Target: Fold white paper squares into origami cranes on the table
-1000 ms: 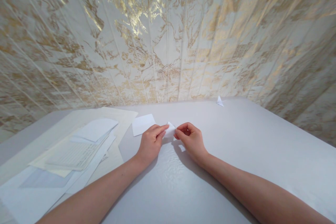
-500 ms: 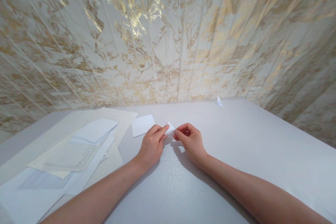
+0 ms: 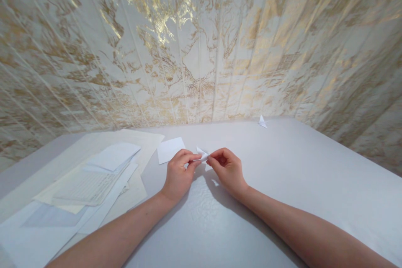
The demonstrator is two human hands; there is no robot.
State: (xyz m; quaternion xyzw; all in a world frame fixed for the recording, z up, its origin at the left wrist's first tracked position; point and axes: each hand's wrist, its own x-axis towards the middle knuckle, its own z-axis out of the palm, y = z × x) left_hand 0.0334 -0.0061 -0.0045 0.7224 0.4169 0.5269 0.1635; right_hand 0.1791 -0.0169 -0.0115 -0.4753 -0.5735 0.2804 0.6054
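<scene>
Nearest, both forearms reach inward from the lower corners over the pale worktop (image 3: 251, 234), the overlapping papers (image 3: 91, 180) lying left of them. The left hand (image 3: 180, 171) and right hand (image 3: 228, 169) pinch the small folded paper (image 3: 202, 155) between them, one point tipped up and away; its long axis is unclear. Just beyond the left hand lies a white square sheet (image 3: 170, 150); farther off, right, sits a folded piece (image 3: 262, 122) by the patterned curtain (image 3: 201, 50).

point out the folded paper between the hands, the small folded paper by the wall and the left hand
folded paper (image 3: 202, 155): head view, its middle
small folded paper (image 3: 262, 122): head view, its body
left hand (image 3: 179, 172): head view, its back
</scene>
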